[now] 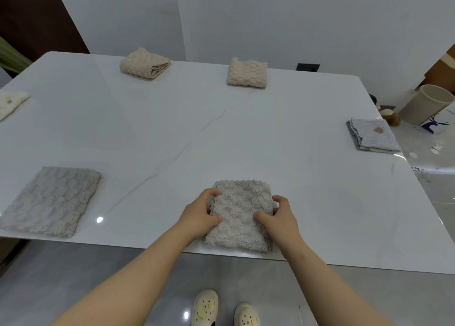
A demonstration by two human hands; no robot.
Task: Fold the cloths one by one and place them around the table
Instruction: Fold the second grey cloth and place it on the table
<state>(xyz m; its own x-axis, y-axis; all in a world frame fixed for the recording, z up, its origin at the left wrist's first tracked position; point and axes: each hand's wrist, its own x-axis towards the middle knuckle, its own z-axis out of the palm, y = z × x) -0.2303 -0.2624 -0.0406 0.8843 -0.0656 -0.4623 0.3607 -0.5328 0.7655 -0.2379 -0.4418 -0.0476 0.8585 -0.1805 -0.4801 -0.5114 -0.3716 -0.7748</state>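
A folded grey textured cloth (240, 215) lies at the near edge of the white table (221, 133). My left hand (200, 213) grips its left edge, thumb on top and fingers curled round the side. My right hand (279, 215) grips the right edge the same way. Other folded cloths sit around the table: a grey one (51, 200) near left, two beige ones at the far side (145, 64) (247, 72), a light grey-blue one (373, 136) at the right edge, and a white one (9, 103) at the far left edge.
A beige bin (424, 104) and a white bag with a blue deer print (435, 125) stand on the floor to the right of the table. White walls rise behind. My shoes (225, 308) show below the near table edge.
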